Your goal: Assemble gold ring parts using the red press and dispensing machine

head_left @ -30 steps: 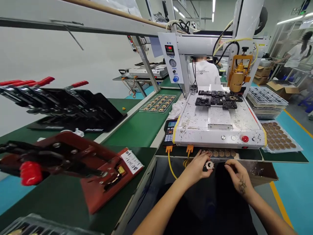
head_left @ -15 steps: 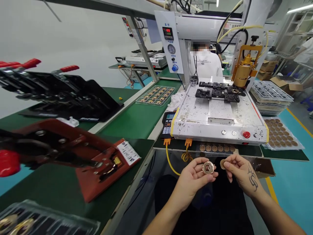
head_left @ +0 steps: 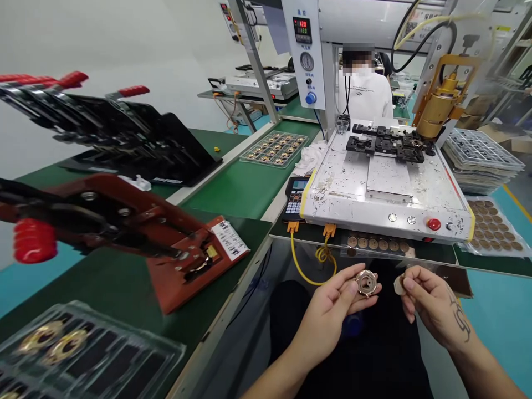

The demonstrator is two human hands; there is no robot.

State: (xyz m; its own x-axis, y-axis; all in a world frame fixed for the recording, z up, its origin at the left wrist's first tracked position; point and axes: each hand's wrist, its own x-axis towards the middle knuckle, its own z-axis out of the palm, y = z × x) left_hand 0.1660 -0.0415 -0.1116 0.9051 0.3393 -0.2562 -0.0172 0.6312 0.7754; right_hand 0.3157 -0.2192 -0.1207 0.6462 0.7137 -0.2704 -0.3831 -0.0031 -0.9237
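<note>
My left hand point(head_left: 334, 307) grips a round gold-coloured watch case point(head_left: 366, 283) between thumb and fingers, its ring face turned up toward me. To its right, my right hand point(head_left: 430, 305) pinches a small thin brown disc point(head_left: 399, 285) by its edge. A gap separates the disc from the watch case. Both hands are above my lap, in front of the bench edge. Under the machine's front lies a strip of similar brown discs point(head_left: 373, 244).
A white press machine point(head_left: 374, 205) with a gold-coloured head point(head_left: 440, 105) stands ahead. Left are a red-brown lever clamp point(head_left: 174, 266), black clamps point(head_left: 133, 144) and a tray of gold rings point(head_left: 137, 343). Another tray point(head_left: 274, 148) lies further back. A person in white point(head_left: 368, 97) sits beyond.
The view has shifted, so the bench and machine sit differently in frame. My right hand has turned the brown disc and moved slightly away from the watch case, which stays in my left hand.
</note>
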